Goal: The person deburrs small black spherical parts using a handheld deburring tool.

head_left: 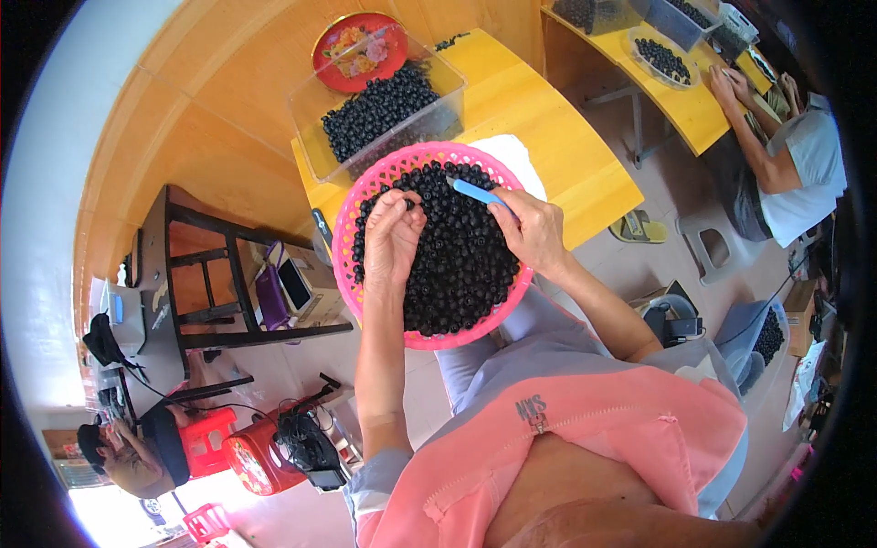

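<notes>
Above the pink basket (343, 248) near mid-frame, we see the left hand (393, 239) pinching a dark bead (409, 205) left of and slightly below the tip of a blue tool (475, 191), gripped by the right hand (537, 230) and slanting toward upper left.

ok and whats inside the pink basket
A heap of round black bead-like pieces fills the pink basket. The left hand hides some of them, and the heap covers the basket's floor and whatever lies deeper.
</notes>
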Available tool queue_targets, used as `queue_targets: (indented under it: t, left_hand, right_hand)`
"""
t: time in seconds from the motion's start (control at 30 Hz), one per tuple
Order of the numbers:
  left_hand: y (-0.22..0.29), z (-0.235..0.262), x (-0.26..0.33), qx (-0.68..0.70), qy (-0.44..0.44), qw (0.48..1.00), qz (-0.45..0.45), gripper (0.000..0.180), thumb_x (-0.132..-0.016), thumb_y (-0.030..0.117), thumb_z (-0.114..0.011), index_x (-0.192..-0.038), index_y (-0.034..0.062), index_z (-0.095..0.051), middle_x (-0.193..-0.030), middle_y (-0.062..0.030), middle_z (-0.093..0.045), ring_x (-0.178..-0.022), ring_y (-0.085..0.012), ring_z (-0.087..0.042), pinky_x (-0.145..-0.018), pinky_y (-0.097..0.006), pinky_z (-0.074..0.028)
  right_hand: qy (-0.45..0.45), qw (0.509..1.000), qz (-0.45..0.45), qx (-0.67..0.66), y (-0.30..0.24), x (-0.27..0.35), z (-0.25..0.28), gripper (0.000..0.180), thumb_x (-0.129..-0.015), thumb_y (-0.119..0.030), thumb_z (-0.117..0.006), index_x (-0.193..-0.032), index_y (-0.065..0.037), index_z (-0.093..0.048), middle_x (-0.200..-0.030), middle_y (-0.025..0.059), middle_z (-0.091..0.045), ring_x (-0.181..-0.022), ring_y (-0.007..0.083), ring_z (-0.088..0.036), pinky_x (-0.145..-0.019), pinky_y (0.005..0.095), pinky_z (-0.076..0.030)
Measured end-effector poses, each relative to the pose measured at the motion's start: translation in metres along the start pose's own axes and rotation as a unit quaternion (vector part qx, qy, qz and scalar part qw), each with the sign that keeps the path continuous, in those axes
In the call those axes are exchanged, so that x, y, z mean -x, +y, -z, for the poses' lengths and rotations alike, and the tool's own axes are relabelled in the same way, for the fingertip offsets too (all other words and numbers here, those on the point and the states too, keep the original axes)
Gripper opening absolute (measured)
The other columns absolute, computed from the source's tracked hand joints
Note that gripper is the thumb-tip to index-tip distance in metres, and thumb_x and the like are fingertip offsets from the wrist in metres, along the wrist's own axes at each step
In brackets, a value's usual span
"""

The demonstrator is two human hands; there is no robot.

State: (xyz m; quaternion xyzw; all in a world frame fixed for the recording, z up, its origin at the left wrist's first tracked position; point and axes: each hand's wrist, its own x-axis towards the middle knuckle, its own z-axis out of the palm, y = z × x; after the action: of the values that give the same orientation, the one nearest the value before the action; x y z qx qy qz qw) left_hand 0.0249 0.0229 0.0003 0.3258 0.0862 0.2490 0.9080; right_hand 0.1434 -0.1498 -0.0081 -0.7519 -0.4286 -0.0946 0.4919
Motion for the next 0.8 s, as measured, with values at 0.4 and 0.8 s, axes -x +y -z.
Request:
queue_targets:
  t: [0.4, 0.8]
  left_hand:
    - [0.003, 0.006, -0.021, -0.134, 0.133, 0.982, 0.034, 0.014, -0.085, 0.008, -0.056, -0.094, -0.002, -0.059, -0.091, -0.0116, -0.062, -0.078, -0.0181, -0.061, -0.07, -0.027, -0.052]
    - [0.05, -0.059, -0.047, -0.417, 0.013, 0.909, -0.008, 0.02, -0.082, 0.008, -0.058, -0.1, 0.0017, -0.062, -0.09, -0.0087, -0.065, -0.073, -0.0165, -0.064, -0.064, -0.027, -0.054]
  right_hand:
    - [0.023, 1.0, 0.008, 0.005, -0.001, 0.004, 0.002, 0.016, -0.08, -0.018, -0.06, -0.087, -0.003, -0.062, -0.069, 0.011, -0.061, -0.055, 0.0277, -0.059, -0.048, 0.036, -0.044]
    - [0.069, 0.993, -0.031, -0.089, 0.006, 0.001, 0.002, 0.015, -0.083, -0.013, -0.057, -0.09, 0.0, -0.062, -0.079, 0.0142, -0.063, -0.066, 0.0292, -0.061, -0.057, 0.034, -0.047]
